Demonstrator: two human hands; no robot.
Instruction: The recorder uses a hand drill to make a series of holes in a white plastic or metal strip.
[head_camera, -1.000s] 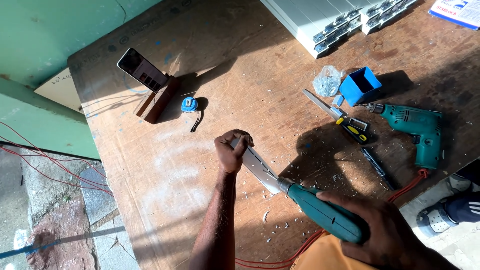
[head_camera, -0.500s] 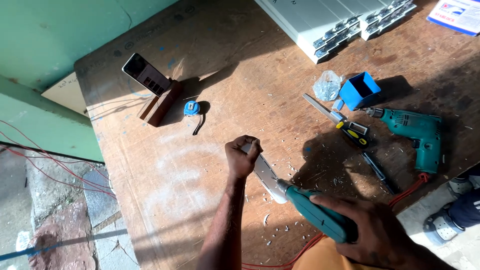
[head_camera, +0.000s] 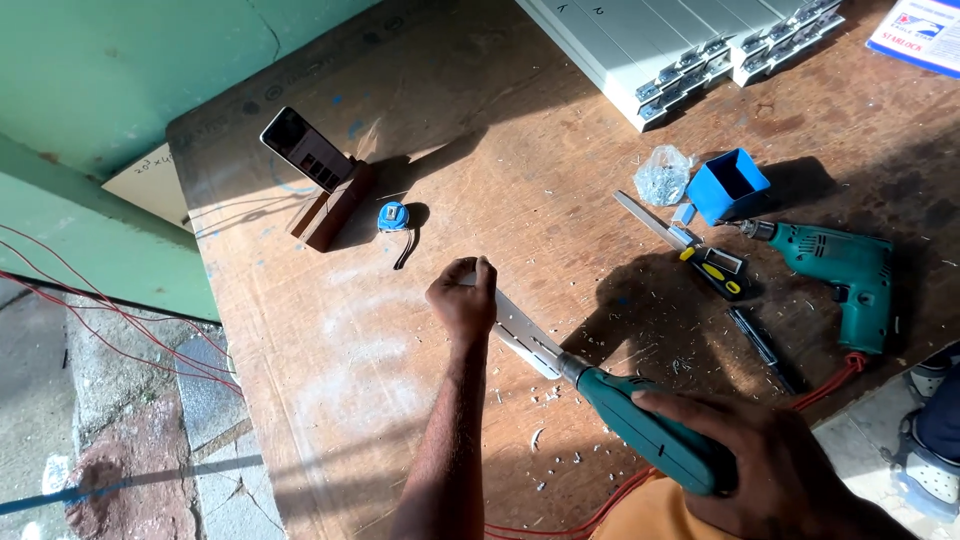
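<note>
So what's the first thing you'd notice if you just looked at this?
The green drill at the bottom, gripped by the right hand, its tip on a metal strip that the left hand presses to the wooden table. A second green drill lies at the right, beside a blue box.

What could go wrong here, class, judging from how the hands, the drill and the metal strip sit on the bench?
The left hand pins the metal strip close to the green drill that the right hand grips; a slipping bit could hit the fingers. Nothing clamps the strip, so it might spin. Metal shavings could cut skin.
</note>
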